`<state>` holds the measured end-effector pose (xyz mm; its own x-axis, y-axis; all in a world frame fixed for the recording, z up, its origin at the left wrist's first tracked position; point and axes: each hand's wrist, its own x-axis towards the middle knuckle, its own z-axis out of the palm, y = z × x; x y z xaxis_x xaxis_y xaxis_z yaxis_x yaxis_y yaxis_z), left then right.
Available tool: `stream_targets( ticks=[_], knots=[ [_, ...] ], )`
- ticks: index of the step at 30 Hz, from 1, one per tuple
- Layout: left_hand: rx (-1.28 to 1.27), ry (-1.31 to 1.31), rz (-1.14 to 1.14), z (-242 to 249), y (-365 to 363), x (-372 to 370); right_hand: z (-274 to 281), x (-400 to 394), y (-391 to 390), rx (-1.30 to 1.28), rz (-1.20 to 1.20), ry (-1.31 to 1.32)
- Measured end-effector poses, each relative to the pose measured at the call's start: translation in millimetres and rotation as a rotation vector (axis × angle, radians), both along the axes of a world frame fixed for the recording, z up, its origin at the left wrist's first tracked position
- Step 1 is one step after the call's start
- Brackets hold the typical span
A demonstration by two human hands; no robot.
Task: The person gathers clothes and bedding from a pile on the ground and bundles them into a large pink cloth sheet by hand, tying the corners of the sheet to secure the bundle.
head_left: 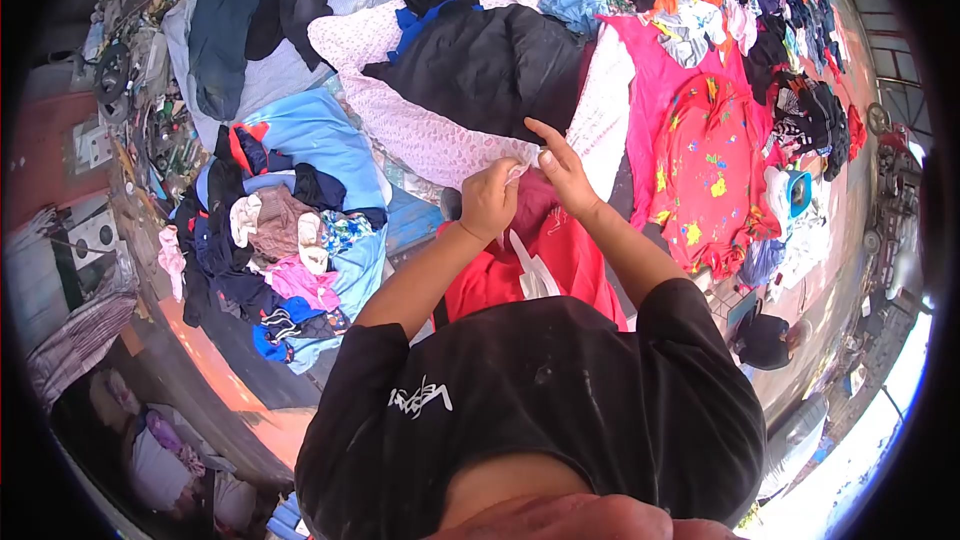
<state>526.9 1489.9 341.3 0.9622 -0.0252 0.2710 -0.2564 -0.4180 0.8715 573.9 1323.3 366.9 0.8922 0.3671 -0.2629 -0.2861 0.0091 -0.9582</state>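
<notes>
My left hand [490,198] is closed in front of my chest, its thumb and fingers pinched on the edge of a pale pink patterned cloth [425,130]. Close beside it, my right hand [565,172] pinches a whitish bit of the same edge between thumb and fingers, with the index finger partly stretched out. Beyond the hands, a dark garment [480,65] lies on the patterned cloth. Below them, over my lap, is a red garment [580,260] with a white strip [533,268] hanging across it. The exact spot gripped is partly hidden by the fingers.
To the left, a heap of mixed clothes [285,225] lies on light blue cloth [325,135]. A red garment with yellow spots [708,165] lies on bright pink cloth [640,70] to the right. More clothes [690,0] are piled at the back right.
</notes>
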Motion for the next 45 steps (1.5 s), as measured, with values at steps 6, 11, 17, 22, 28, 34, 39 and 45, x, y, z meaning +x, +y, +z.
stream_targets(
  ticks=[6,11,17,22,28,34,39,45],
  knots=[
    [0.077,0.015,-0.129,-10,-27,0,-3,9,-3,-0.203,-0.013,-0.095],
    [0.056,0.108,-0.104,-33,-49,0,-15,18,-23,-0.273,-0.118,-0.202],
    [0.411,-0.059,-0.072,-34,-79,24,3,11,-65,-0.2,0.135,-0.441],
    [0.127,0.06,-0.402,-26,-174,61,11,14,-116,-0.201,0.093,-0.498],
    [-0.445,0.267,-0.1,-84,-255,4,14,21,-190,-0.133,0.17,-0.335],
    [-0.673,0.81,0.427,-27,-232,-20,-40,-43,-256,-0.489,0.015,-0.575],
    [-0.72,0.752,0.395,-1,-235,-47,-129,-112,-224,-0.922,0.136,-0.249],
    [-0.772,0.686,0.346,26,-206,-79,-212,-87,-253,-1.222,0.331,0.162]
  ],
)
